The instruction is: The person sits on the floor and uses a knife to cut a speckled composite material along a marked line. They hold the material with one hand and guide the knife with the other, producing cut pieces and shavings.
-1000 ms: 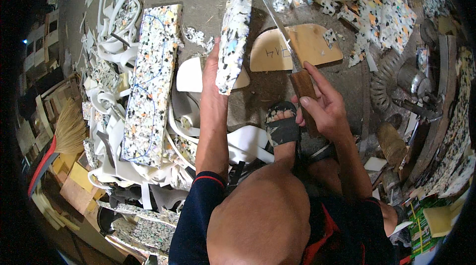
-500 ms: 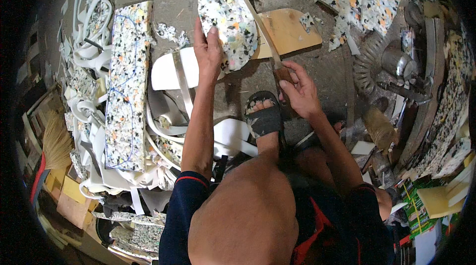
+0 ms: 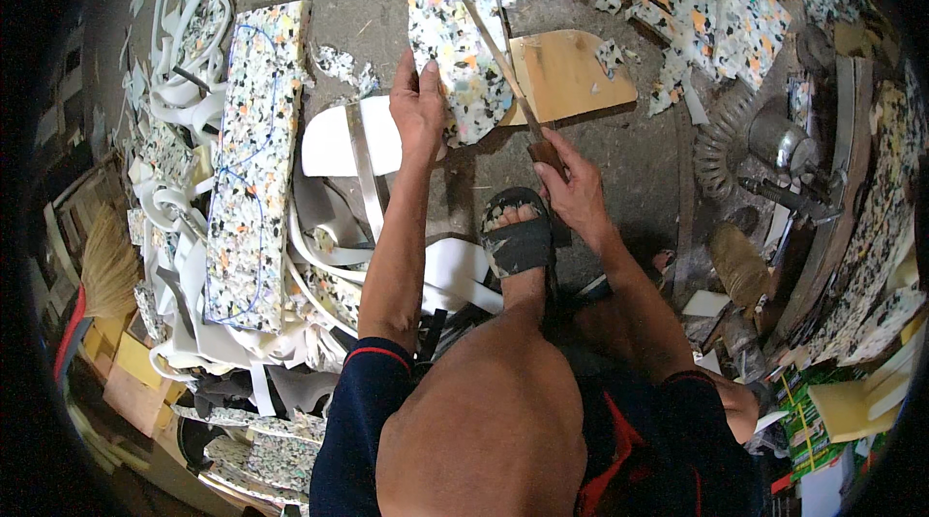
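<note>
A rounded slab of speckled multicoloured foam (image 3: 440, 33) lies tilted at the upper middle, partly over a tan board (image 3: 576, 82). My left hand (image 3: 421, 116) holds its left edge, thumb on top and fingers at the side. In my right hand (image 3: 576, 183) is the brown handle of a long thin-bladed knife (image 3: 495, 51). Its blade runs up and left across the slab, near the right side, with foam visible on both sides. Whether the blade is within the foam or only lying on it, I cannot tell. A white board (image 3: 329, 142) lies beside my left wrist.
A long speckled foam block (image 3: 254, 169) with blue curved lines lies at left, next to tangled white offcuts (image 3: 179, 275). More foam scraps (image 3: 740, 24) fill the upper right. A metal strip (image 3: 364, 169), a coiled hose (image 3: 714, 145) and a broom (image 3: 106, 261) are around me.
The slab and my left hand sit slightly farther right and lower in view. My right hand has moved a little left, and the blade now crosses the slab rather than lying along its edge.
</note>
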### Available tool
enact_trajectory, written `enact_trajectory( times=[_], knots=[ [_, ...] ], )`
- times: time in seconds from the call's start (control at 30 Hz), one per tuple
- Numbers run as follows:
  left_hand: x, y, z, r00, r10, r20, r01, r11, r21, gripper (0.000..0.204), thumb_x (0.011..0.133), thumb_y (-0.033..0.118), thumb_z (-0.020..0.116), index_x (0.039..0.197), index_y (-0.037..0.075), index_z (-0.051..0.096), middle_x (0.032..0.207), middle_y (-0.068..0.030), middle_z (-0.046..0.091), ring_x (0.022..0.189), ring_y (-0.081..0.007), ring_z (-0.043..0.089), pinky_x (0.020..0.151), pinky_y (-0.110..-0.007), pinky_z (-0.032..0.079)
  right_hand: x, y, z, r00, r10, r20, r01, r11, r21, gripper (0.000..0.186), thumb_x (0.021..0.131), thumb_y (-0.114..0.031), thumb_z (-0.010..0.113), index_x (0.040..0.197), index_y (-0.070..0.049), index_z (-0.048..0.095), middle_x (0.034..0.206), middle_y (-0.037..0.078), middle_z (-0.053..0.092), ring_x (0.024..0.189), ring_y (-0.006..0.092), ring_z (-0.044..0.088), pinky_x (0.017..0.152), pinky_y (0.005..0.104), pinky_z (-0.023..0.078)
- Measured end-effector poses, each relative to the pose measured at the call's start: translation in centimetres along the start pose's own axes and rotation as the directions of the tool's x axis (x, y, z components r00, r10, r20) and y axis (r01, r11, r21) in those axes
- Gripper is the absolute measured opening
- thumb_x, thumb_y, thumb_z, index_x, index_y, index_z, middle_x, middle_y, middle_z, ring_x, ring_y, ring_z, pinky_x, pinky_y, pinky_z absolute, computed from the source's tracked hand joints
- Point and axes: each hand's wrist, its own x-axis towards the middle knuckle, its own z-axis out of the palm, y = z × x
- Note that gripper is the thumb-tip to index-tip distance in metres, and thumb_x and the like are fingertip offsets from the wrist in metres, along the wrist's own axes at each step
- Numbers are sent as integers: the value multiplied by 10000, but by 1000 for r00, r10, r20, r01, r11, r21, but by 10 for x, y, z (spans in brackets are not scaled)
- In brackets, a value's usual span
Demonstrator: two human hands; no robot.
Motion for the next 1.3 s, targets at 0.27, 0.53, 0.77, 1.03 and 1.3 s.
enact_trajectory(
  times=[0.27, 0.53, 0.77, 1.03, 1.3],
  knots=[
    [-5, -5, 16, 970, 228, -83, -182, 909, 375, 543, 1037, 296, 570, 1410, -91, 499, 1163, -271, 677, 997, -302, 664, 888, -398, 528, 33, -13, 9, 900, -425, -99, 385, 880, -277, 559, 917, -15, 658, 1457, -116, 552, 1118, 167, 725, 764, 201, 689, 722, 332, 557],
    [0, -20, 20, 880, 467, -83, -370, 785, 497, 409, 1036, 205, 535, 1292, -110, 586, 1166, -314, 654, 1018, -437, 654, 912, -485, 509, -8, 1, 0, 971, -237, -36, 219, 938, -267, 537, 916, -59, 644, 1441, -108, 545, 1195, 225, 686, 1121, 415, 652, 944, 454, 524],
    [0, -16, 22, 911, 393, -124, -299, 838, 457, 425, 1056, 225, 498, 1328, -92, 577, 1251, -294, 651, 1132, -414, 652, 987, -456, 502, 23, -28, 8, 987, -161, 7, 155, 938, -310, 515, 908, -20, 662, 1411, -94, 578, 1238, 226, 681, 1135, 362, 683, 945, 401, 542],
    [2, -20, 21, 883, 456, -110, -342, 786, 515, 412, 1047, 198, 500, 1332, -93, 564, 1245, -300, 648, 1097, -406, 664, 961, -444, 514, 17, -18, 8, 956, -290, -52, 262, 919, -296, 523, 906, -70, 647, 1419, -133, 560, 1083, 259, 676, 1000, 445, 655, 838, 493, 526],
    [-1, -19, 26, 897, 419, -142, -310, 824, 475, 374, 1028, 138, 518, 1322, -89, 561, 1237, -283, 633, 1085, -411, 646, 940, -459, 515, 6, -23, 3, 985, -174, 6, 166, 931, -326, 514, 915, -40, 629, 1421, -99, 562, 1155, 248, 683, 1060, 428, 666, 903, 441, 536]
  ],
)
